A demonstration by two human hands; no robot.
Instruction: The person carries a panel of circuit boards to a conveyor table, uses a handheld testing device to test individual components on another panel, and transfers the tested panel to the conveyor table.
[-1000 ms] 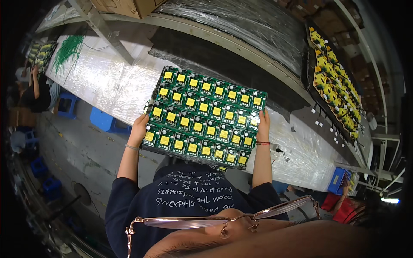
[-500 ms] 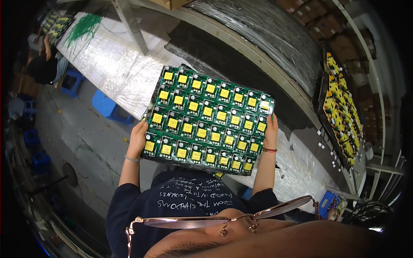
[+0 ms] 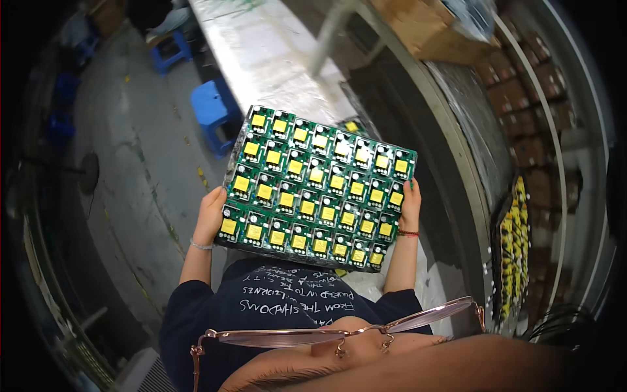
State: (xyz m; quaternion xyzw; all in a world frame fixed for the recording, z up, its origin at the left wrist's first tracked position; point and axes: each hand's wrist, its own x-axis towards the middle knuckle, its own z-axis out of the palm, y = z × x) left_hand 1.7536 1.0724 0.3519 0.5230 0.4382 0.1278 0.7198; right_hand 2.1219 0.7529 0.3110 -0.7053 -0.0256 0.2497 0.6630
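Observation:
Between my two hands is a black tray (image 3: 287, 257), tilted a little and held in front of my body. Rows of green circuit boards (image 3: 318, 175), each with a yellow block and small round silver parts, fill it. My left hand (image 3: 210, 214) is closed round its left side near the lower corner. At the right side, my right hand (image 3: 410, 208) grips the edge, thumb on top. The fingers under the tray are hidden on both sides. Just past the far edge shows another board with a yellow block (image 3: 351, 126), partly covered by the tray.
A long table wrapped in clear film (image 3: 268, 46) runs away ahead. Blue stools (image 3: 210, 108) stand on the grey floor at left. At the far right are a cardboard box (image 3: 418, 29), a metal-edged line and a stack of yellow-topped parts (image 3: 514, 251).
My view has turned, so the table, stools and stack of yellow parts have shifted in the picture. Both hands keep hold of the tray, which stays in front of me.

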